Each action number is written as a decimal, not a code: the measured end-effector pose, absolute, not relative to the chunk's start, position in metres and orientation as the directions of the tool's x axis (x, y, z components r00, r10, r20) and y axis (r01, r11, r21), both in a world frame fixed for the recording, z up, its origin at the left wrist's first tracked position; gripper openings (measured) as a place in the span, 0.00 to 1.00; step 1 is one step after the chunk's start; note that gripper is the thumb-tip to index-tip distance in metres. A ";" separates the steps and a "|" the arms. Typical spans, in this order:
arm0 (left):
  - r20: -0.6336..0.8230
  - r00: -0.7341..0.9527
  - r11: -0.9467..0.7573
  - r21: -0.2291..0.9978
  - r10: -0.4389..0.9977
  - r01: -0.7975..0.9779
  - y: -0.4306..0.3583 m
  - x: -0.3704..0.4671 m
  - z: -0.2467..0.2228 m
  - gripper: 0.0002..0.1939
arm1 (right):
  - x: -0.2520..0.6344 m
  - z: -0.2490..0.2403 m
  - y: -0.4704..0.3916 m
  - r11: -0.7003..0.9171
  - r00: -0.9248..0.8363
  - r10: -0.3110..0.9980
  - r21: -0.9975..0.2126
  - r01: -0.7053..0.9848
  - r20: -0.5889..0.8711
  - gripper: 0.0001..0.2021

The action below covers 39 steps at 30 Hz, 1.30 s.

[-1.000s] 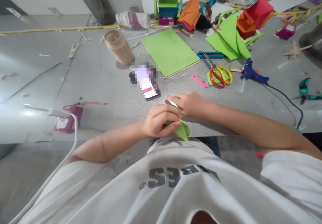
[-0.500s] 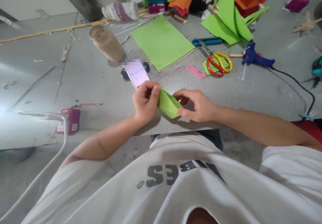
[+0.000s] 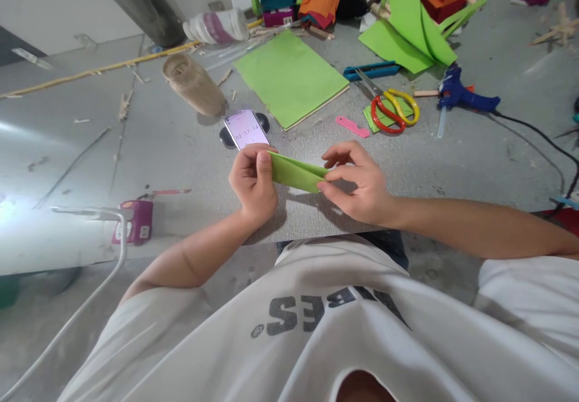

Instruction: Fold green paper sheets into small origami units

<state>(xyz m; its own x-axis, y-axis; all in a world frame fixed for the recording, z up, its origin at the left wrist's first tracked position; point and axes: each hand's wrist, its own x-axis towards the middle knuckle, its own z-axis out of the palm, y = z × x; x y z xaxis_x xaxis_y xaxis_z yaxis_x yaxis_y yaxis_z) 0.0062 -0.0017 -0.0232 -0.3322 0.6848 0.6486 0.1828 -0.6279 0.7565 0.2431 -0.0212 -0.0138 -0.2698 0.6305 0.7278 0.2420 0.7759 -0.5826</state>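
A folded green sheet is held level above the near edge of the grey table. My left hand pinches its left end between thumb and curled fingers. At the right end, the thumb and a finger of my right hand grip the sheet near its opening, with the other fingers bent above. A phone showing a timer lies just beyond my left hand, partly covered by it.
Beyond my hands lie a large green sheet, a pink cutter, scissors, a blue cutter and a blue glue gun with its cord. A beige bottle stands left; a purple box sits lower left.
The folded green sheet has turned to lie more level and looks longer and narrower. My left hand has shifted slightly left, and the spacing between my hands has grown.
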 end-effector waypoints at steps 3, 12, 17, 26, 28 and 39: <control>0.677 -0.339 -0.660 0.729 0.653 0.185 -0.004 0.007 -0.020 0.27 | 0.244 -0.013 -0.018 0.717 -0.200 0.693 -0.633 0.292 0.693 0.05; 0.718 -0.306 -0.690 0.692 0.625 0.214 -0.009 0.008 -0.017 0.26 | 0.236 -0.008 -0.014 0.662 -0.142 0.749 -0.737 0.137 0.647 0.09; 0.723 -0.309 -0.692 0.687 0.618 0.224 -0.008 0.008 -0.019 0.27 | 0.232 -0.009 -0.015 0.654 -0.103 0.756 -0.752 0.078 0.647 0.11; 0.731 -0.321 -0.630 0.682 0.602 0.371 -0.008 0.007 -0.025 0.33 | 0.233 -0.017 -0.021 0.608 -0.153 0.788 -0.793 0.040 0.597 0.10; 0.730 -0.292 -0.632 0.682 0.617 0.368 -0.009 0.008 -0.025 0.33 | 0.237 -0.015 -0.021 0.658 -0.235 0.746 -0.743 0.121 0.623 0.08; 0.766 -0.150 -0.715 0.639 0.625 0.285 -0.013 0.013 -0.025 0.26 | 0.235 -0.009 -0.023 0.781 -0.330 0.625 -0.562 0.272 0.708 0.09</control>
